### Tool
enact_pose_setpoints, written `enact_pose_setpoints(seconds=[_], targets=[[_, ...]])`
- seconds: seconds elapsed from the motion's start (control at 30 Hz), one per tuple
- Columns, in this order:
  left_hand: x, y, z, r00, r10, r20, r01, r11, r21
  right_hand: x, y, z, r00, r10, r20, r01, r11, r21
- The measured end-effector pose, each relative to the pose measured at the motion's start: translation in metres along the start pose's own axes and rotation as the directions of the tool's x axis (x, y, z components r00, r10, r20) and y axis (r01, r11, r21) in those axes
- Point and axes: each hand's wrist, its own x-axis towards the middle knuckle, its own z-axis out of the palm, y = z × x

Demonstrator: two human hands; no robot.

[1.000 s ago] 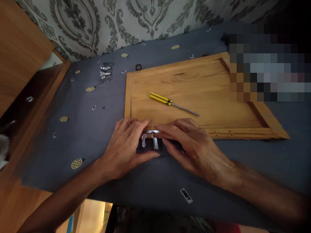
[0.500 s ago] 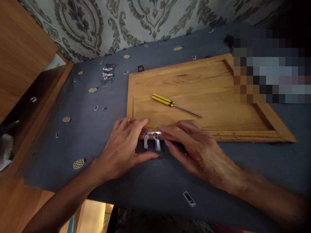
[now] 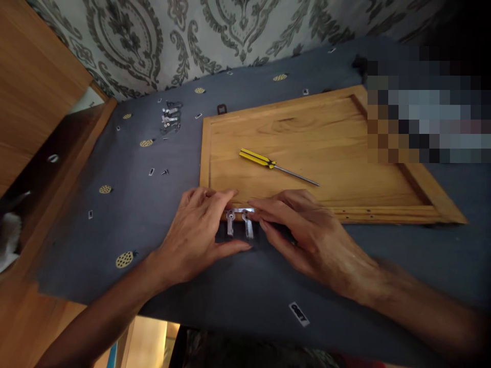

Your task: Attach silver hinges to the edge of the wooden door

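A wooden cabinet door panel (image 3: 330, 133) lies flat, with a silver metal hinge (image 3: 241, 210) against its near edge. Two short arms of the hinge point toward me. My left hand (image 3: 199, 232) curls about the hinge's left end, fingers over the panel's edge and thumb reaching below the arms. At the right end, the fingertips of my right hand (image 3: 307, 230) press on the hinge, thumb beneath the index finger. Parts of the hinge are hidden by my fingers. On the panel rests a yellow-handled screwdriver (image 3: 257, 157), its shaft pointing right.
Loose metal hardware (image 3: 170, 118) and a few screws (image 3: 164, 172) lie on the blue patterned cloth (image 3: 134, 214) to the left. A small brown ring-like piece (image 3: 222, 109) sits behind the panel. Wooden furniture (image 3: 42, 66) stands at the left, with a patterned wall covering (image 3: 245, 25) behind.
Hardly anything differs. Both hands stay at the hinge, with only a very slight shift of the left fingers; panel and screwdriver lie as before.
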Motion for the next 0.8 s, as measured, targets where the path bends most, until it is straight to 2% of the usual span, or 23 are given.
enact_pose_setpoints(seconds=[0.27, 0.6, 0.8], targets=[[0.0025, 0.0051, 0.0027, 1.0, 0.013, -0.025, -0.015, 0.997, -0.082, 0.0021, -0.0017, -0.0002, 1.0, 0.016, 0.018, -0.016, 1.0, 0.013], [0.0032, 0.0057, 0.0039, 1.0, -0.026, 0.013, 0.027, 0.991, -0.131, 0.002, -0.0016, -0.0008, 1.0, -0.012, 0.014, 0.012, 1.0, 0.003], [0.0051, 0.006, 0.002, 0.999, -0.033, 0.034, 0.038, 0.987, -0.158, 0.0007, -0.0019, -0.0017, 1.0, 0.015, -0.005, -0.015, 0.998, 0.059]])
